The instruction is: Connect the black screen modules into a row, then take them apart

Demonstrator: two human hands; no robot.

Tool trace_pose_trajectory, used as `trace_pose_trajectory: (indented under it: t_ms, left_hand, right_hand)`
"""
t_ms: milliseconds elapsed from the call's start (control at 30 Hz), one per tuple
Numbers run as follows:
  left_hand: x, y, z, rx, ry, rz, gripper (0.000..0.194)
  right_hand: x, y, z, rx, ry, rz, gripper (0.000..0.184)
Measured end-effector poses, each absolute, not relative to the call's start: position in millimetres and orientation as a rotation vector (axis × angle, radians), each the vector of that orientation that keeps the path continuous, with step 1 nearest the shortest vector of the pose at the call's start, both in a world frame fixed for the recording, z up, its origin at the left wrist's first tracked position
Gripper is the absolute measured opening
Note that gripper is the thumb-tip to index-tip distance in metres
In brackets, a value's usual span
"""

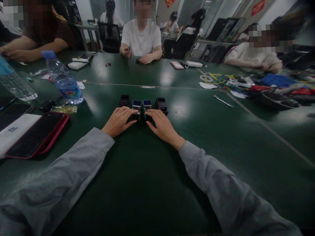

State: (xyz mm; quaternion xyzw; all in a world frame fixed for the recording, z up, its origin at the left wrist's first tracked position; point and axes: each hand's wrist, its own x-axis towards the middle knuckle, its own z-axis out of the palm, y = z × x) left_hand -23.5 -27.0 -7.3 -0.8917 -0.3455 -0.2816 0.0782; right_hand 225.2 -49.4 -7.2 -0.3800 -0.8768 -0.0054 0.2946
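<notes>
Two small circuit boards with dark blue screens stand side by side on the dark green table (150,181). My left hand (118,120) has its fingers and thumb closed around the edge of the left circuit board (136,104). On the other side, my right hand (161,125) grips the right circuit board (147,103) in the same way. The fingers cover the lower parts of both boards. Just beyond my left hand is a black plastic casing (124,99). A similar black casing (161,103) sits behind my right hand.
Left are a phone in a red case (39,133), a blue-capped water bottle (66,82) and a larger bottle (11,76). A wrench (223,101) lies right, before a heap of cables and cloth (266,87). Several people sit around, one straight across (142,37).
</notes>
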Motion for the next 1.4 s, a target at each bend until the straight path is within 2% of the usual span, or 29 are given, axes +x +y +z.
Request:
trace_pose_trajectory:
  t_ms: [133, 300, 633, 833, 1167, 1400]
  left_hand:
    - [-22.9, -29.1, -4.8, -2.66, -1.038, -0.85, 0.04]
    - [-23.0, -29.2, -4.2, -2.667, -1.037, -0.835, 0.044]
    - [-23.9, -26.6, -6.5, -2.665, -1.057, -0.816, 0.048]
    - [-24.9, -27.3, -4.4, -2.686, -1.01, -0.826, 0.046]
    - [-25.7, -28.9, -1.8, -2.724, -0.99, -0.802, 0.042]
    - [-25.6, -28.5, -2.4, -2.719, -0.988, -0.804, 0.042]
  right_hand:
    - [225.3, -49.5, -7.2, -1.023, -2.307, -0.023, 0.031]
    - [225.6, -49.6, -7.9, -1.073, -2.307, -0.052, 0.038]
    - [226.6, -45.4, -11.4, -1.084, -2.327, -0.079, 0.037]
    - [226.9, -45.6, -12.8, -1.074, -2.324, -0.061, 0.039]
    - [226.8, -47.3, -10.3, -1.049, -2.345, -0.037, 0.029]
    - [226.5, -47.2, -10.2, -1.026, -2.354, -0.046, 0.029]
